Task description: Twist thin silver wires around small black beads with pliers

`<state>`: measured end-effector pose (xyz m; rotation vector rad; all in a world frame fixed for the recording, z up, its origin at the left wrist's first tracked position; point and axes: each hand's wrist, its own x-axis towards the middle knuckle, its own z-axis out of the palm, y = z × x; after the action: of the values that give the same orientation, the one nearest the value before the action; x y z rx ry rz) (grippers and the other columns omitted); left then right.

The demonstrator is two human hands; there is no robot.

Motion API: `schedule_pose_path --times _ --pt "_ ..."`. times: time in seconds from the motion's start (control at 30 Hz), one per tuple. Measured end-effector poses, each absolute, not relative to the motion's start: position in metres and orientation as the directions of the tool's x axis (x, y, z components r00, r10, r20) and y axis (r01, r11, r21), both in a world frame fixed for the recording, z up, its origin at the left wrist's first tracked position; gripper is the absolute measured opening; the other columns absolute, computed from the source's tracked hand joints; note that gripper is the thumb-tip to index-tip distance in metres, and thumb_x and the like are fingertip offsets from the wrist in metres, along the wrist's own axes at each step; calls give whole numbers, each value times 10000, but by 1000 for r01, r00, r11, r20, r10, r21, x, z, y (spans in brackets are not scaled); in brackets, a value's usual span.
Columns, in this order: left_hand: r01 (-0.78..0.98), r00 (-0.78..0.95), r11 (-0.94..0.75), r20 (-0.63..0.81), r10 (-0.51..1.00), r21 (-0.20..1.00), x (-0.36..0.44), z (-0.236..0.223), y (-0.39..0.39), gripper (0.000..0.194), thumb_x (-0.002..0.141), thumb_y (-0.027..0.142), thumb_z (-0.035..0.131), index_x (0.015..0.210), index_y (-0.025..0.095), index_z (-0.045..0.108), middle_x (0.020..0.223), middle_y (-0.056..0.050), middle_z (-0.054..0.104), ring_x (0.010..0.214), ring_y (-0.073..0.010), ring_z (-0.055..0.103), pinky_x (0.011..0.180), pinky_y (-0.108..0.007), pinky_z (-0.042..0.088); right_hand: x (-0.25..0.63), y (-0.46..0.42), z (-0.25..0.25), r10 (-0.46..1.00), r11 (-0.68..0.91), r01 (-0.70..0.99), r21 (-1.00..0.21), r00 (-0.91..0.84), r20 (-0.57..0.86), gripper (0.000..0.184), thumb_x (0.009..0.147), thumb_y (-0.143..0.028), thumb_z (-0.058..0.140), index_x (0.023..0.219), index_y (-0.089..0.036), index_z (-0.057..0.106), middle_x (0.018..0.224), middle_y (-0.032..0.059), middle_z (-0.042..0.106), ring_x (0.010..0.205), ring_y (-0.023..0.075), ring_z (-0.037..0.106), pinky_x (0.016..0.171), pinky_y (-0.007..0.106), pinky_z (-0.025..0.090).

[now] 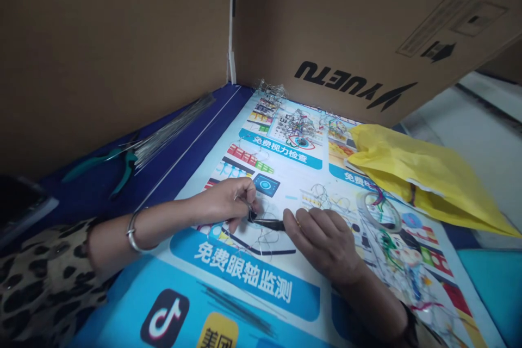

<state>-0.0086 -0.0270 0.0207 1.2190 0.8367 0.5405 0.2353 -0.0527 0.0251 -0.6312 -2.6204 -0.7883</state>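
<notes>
My left hand (234,198), a bangle on its wrist, is closed in a pinch over the printed sheet. Thin wire (243,200) shows at its fingertips. My right hand (322,239) is wrapped round a slim dark tool (267,223), whose pointed end reaches to the left fingertips; its handle is hidden in the fist, so I cannot tell its exact kind. Loose curls of fine wire (265,239) lie on the sheet just below the two hands.
Cardboard walls (122,27) stand behind and left. Teal-handled pliers (126,171) and a bundle of straight wires (171,128) lie left. Wire tangles (299,122) lie at the back. A yellow bag (424,168) and a clear tape roll (395,223) are right.
</notes>
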Motion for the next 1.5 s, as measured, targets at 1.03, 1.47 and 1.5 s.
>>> schedule_pose_path --times 1.03,1.47,1.5 --pt "190 588 255 -318 744 948 -6 20 -29 247 595 58 425 808 178 386 952 -19 598 370 -33 516 340 -151 383 233 -44 25 404 805 529 269 -820 406 129 859 -138 515 942 -171 607 784 19 620 718 151 471 631 320 314" --pt "197 602 203 -282 747 959 -7 22 -29 243 618 21 426 805 176 418 635 73 562 358 -54 507 338 -136 330 236 -37 11 546 789 615 2 -703 456 94 865 -214 534 866 -181 621 767 28 637 722 152 499 639 310 323" --pt "201 599 200 -282 750 959 -7 21 -29 241 620 24 431 808 175 426 609 76 553 361 -59 509 339 -136 325 236 -37 11 544 789 615 14 -708 451 99 866 -209 528 866 -182 623 763 27 636 721 153 499 637 311 323"
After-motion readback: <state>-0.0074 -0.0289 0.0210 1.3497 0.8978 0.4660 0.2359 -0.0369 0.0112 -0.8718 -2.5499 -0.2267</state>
